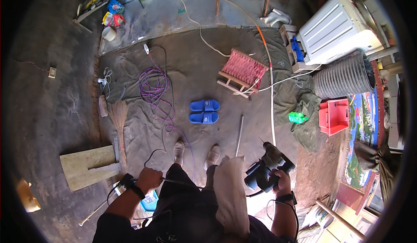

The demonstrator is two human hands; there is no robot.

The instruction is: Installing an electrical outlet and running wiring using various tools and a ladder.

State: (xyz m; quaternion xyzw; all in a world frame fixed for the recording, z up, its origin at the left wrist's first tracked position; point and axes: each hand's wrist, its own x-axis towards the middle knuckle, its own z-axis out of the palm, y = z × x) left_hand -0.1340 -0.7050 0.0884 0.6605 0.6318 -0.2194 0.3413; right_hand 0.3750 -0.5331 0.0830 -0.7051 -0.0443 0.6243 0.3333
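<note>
Right hand [282,178]: closed around the grip of a dark power drill [266,170], its bit pointed forward over the floor.
Left hand [148,178]: closed on a thin black cord [180,182] that is led across the legs toward the drill.
Step in hand: judged to be the drill being carried and its cord gathered.
Next move: slack cord should be kept clear of the feet and the purple cable [154,89].
</note>
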